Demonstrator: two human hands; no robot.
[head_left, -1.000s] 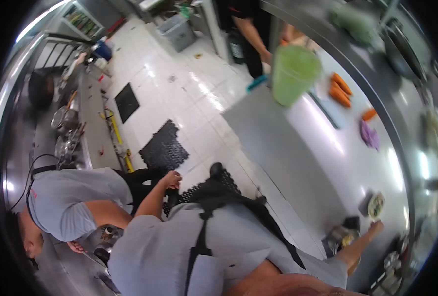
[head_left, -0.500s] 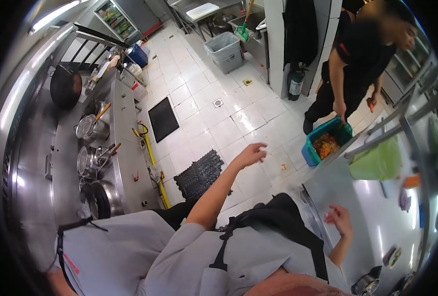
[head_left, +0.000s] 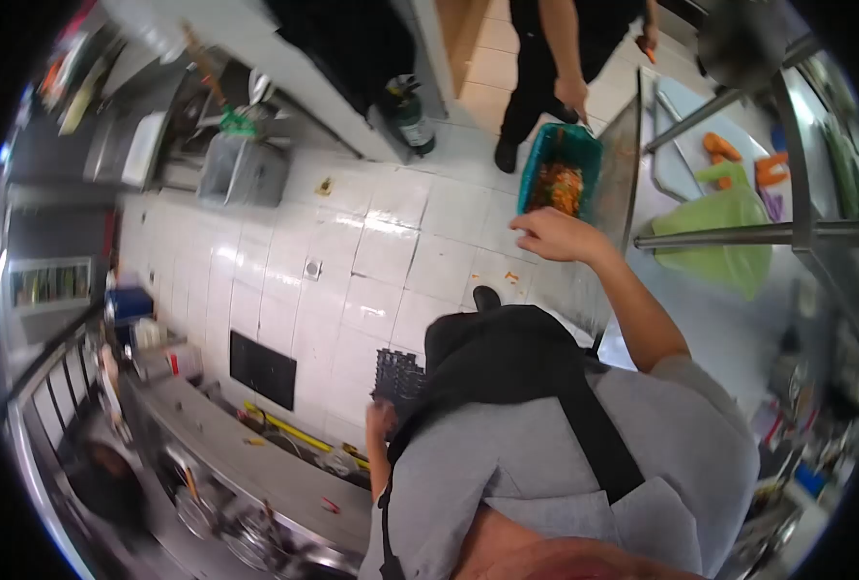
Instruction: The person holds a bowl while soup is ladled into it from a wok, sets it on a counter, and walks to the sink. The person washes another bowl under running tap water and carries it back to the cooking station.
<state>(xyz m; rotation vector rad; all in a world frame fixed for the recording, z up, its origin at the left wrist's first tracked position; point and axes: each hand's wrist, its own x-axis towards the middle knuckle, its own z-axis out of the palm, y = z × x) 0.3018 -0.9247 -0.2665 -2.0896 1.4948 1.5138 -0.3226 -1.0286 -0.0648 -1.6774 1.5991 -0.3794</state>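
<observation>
My right hand (head_left: 551, 235) reaches forward over the near end of a blue-green bin (head_left: 529, 174). Its fingers are loosely stretched with nothing visible in them; whether they touch the rim I cannot tell. Orange and reddish food scraps (head_left: 559, 188) lie inside the bin. A co-worker's hand (head_left: 571, 95) grips the bin's far end, and that person's other hand (head_left: 648, 43) holds a small orange piece. My left hand (head_left: 381, 418) hangs low beside my black apron (head_left: 497, 353), near a black slotted floor mat (head_left: 398, 375); its fingers are dark and blurred.
To the right stands a steel table (head_left: 685, 319) with carrots (head_left: 721, 147) and a light green bag (head_left: 714, 253). A lined grey bin (head_left: 246, 172) and a fire extinguisher (head_left: 412, 118) are ahead. A steel counter (head_left: 226, 440) with pots runs along the left. Orange scraps dot the tiled floor.
My view has turned right and I stand closer to the blue-green bin. My right hand has moved from above the steel table to the bin; my left hand has dropped back beside my body.
</observation>
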